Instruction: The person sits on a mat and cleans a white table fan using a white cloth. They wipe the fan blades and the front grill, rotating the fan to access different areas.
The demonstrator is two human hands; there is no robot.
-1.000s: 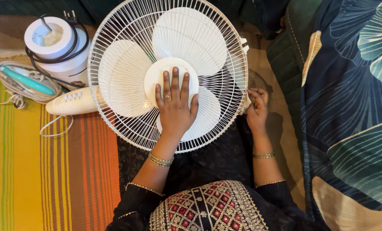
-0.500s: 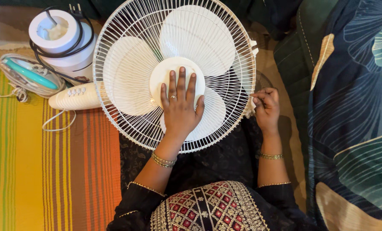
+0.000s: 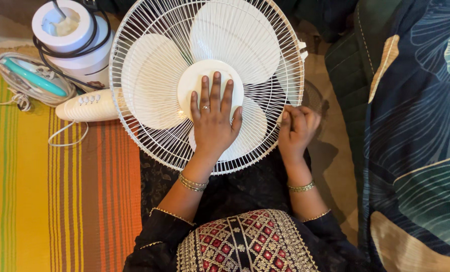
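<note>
I am pressing my left hand flat, fingers spread and gripping nothing, on the round centre cap of the white fan guard, which is lying face-up across my lap. My right hand is sitting at the guard's right rim, fingers curled in against the edge wires; I cannot tell whether they are pinching anything. Under the guard the three white fan blades are showing. Left of the guard, the fan's control neck with its row of buttons is lying on the striped mat. Beyond it a white cylinder base wrapped in black cord is standing, with a teal-and-white iron beside it.
</note>
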